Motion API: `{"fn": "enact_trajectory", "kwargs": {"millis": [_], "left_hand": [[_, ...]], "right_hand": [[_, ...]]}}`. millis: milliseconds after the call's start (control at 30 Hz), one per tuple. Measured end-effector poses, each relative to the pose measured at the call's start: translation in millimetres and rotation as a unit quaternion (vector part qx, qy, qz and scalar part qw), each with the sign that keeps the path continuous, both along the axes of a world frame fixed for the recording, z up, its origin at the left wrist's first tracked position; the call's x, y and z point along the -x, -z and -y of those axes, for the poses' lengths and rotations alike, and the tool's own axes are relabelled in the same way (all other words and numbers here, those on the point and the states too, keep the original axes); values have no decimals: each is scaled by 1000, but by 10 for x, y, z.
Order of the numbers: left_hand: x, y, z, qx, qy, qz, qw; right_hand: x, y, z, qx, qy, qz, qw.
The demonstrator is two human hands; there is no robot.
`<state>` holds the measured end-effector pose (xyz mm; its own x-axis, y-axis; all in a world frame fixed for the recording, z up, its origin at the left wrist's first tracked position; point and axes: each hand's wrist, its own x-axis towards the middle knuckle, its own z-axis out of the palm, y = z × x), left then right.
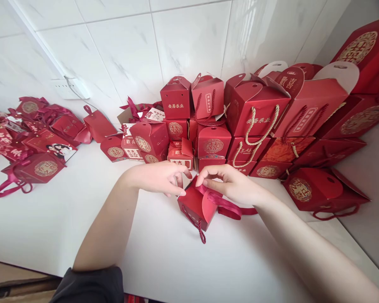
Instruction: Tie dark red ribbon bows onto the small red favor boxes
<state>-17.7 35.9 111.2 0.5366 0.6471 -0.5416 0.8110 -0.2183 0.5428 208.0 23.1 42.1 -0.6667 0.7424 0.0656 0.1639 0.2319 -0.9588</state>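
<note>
A small red box (192, 205) with a twisted red cord handle (196, 223) stands tilted to the camera on the white table, under both hands. My right hand (222, 181) pinches a dark pink ribbon (225, 205) at the top of the box; the ribbon trails off to the right. At the box's left upper edge is my left hand (164, 179), its fingers curved and apart, with nothing visible between them.
Stacked red gift boxes (259, 109) line the tiled wall at the back and right. One box (325, 189) lies at the right. Red boxes with ribbons (46, 168) are heaped at the left on the white table (91, 202).
</note>
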Motion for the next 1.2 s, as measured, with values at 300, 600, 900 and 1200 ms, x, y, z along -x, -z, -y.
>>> {"fn": "enact_trajectory", "kwargs": {"millis": [300, 600, 900, 1200], "left_hand": [[7, 23, -2, 13, -7, 39, 999], [-10, -10, -2, 4, 4, 16, 1000], [4, 9, -8, 9, 9, 23, 1000], [3, 12, 6, 10, 3, 35, 999]], "right_hand": [[-18, 8, 0, 20, -36, 0, 999], [-5, 38, -26, -1, -23, 36, 999], [-10, 28, -25, 21, -40, -3, 999], [-21, 8, -23, 29, -36, 0, 999]]}}
